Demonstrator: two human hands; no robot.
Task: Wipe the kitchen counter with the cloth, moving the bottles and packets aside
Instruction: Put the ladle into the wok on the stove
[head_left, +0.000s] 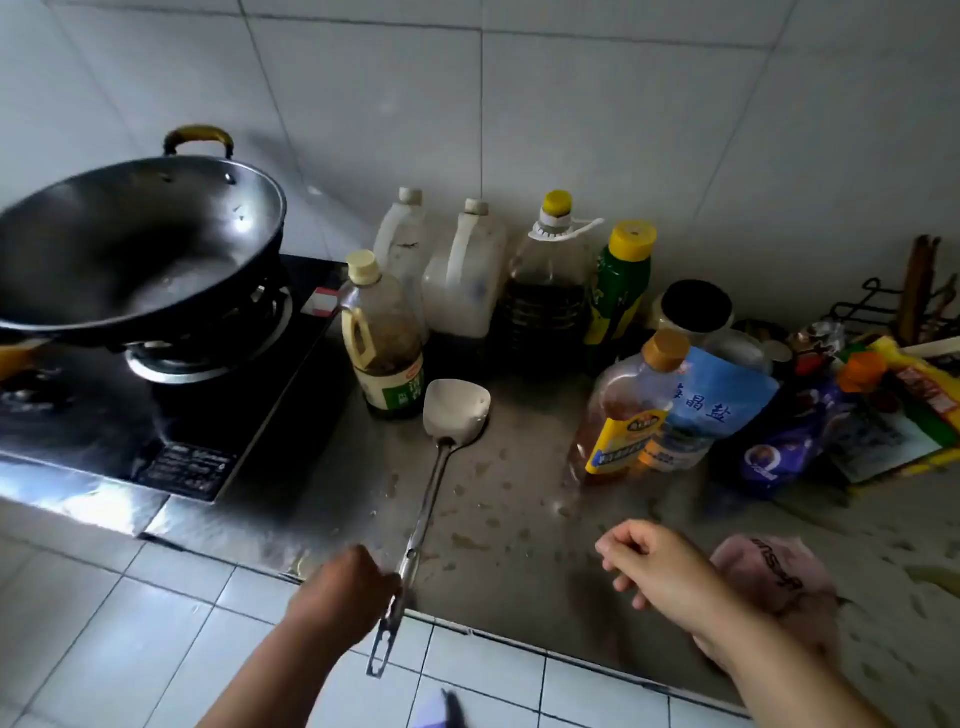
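Nearest the camera, the left hand (345, 584) is pinching the handle of the long steel spatula (431, 499), its grip pressed together, probably lifting it clear of the stained steel worktop (519, 519) before wiping. The right hand (654, 566) is hovering with fingers loosely curled, gripping nothing. The crumpled pink cloth (774, 577) is lying just behind that wrist, within reach. Farther back, the oil bottles (387, 338) and the blue salt packet (722, 395) are crowding the tiled wall, not yet moved. The black wok (135, 249) is sitting on the burner at the left.
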